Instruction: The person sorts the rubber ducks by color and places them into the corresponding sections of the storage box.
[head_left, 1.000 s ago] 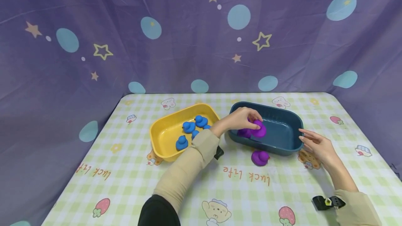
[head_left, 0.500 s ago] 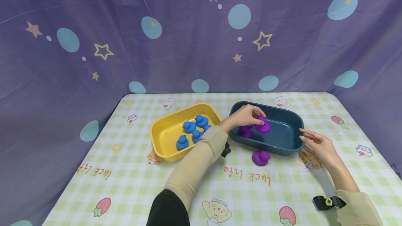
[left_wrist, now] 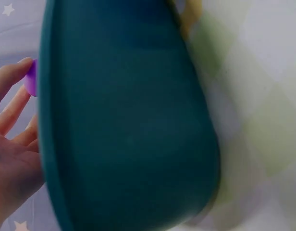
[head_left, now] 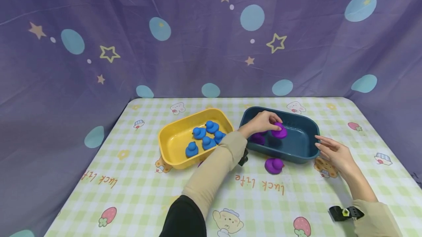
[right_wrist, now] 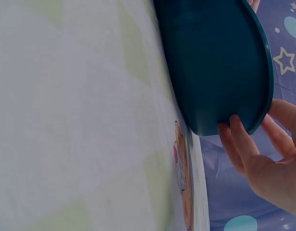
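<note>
My left hand pinches a purple toy duck inside the outline of the dark teal bin. In the left wrist view the bin wall hides most of that purple duck. Other purple ducks lie at the bin's left end, partly behind the hand. At the right end, my right hand rests its extended fingertips against the bin's outer wall; the right wrist view shows these fingers on the teal wall. One more purple duck sits on the cloth in front of the bin.
Left of the teal bin stands a yellow bin with several blue ducks. A sliver of something purple peeks out beside the left sleeve. A checked tablecloth covers the table, with a purple curtain behind.
My left hand has moved a little to the right with the purple duck, uncovering more of the blue ducks and the purple sliver. My right hand has kept its place.
</note>
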Motion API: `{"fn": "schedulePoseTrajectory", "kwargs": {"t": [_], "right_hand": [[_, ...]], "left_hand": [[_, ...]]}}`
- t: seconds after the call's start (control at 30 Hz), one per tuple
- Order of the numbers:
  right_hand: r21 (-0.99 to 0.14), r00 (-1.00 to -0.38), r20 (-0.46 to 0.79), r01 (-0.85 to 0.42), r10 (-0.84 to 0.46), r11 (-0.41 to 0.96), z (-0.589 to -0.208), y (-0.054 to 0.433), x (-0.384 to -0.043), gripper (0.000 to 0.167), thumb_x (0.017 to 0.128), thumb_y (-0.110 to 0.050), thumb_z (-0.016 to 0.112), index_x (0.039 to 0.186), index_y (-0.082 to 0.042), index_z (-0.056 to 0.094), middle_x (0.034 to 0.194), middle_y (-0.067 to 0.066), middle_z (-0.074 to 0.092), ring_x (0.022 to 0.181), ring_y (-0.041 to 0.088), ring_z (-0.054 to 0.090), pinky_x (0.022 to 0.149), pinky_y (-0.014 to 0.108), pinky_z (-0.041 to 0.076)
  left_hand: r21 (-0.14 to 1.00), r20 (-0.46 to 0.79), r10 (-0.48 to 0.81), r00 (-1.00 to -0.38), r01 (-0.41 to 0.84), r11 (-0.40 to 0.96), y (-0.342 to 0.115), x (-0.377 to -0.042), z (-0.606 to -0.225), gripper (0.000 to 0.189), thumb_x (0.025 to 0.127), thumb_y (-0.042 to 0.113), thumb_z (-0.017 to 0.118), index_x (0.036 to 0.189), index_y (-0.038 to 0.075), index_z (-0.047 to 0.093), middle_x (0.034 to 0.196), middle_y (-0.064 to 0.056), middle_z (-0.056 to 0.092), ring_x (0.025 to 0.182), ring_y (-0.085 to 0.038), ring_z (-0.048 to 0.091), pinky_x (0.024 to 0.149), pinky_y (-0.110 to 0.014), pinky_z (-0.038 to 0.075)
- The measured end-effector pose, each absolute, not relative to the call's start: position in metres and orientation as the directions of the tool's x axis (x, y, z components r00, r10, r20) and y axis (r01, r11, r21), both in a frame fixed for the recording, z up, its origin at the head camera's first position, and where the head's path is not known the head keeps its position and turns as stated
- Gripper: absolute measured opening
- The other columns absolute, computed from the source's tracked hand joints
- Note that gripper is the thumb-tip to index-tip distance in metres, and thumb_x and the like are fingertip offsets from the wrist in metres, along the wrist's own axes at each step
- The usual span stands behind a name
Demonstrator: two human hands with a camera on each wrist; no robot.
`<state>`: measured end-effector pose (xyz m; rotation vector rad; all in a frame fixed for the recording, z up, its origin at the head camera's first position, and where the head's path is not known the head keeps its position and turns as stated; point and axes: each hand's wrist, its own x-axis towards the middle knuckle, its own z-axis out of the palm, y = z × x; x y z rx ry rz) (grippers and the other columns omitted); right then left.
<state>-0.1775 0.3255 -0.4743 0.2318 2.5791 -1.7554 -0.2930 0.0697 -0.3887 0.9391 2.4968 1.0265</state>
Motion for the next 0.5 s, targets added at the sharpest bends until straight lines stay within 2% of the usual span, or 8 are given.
{"fn": "schedulePoseTrajectory", "kwargs": {"t": [0.5], "right_hand": [[-0.928, -0.989, -0.099, 0.131, 0.108, 0.349, -0.475, 0.327, -0.178, 0.059, 0.083, -0.048, 0.053, 0.133, -0.02, 0.041, 0.134, 0.029, 0.027, 0.087, -0.014, 0.044, 0.071, 0.011, 0.046]], "left_hand": [[0.708, -0.026, 0.607, -0.794, 0.414, 0.572, 0.084, -0.295, -0.408, 0.026, 0.074, 0.02, 0.072, 0.098, 0.012, 0.068, 0.096, -0.001, 0.065, 0.09, -0.008, 0.056, 0.074, -0.013, 0.041]]}}
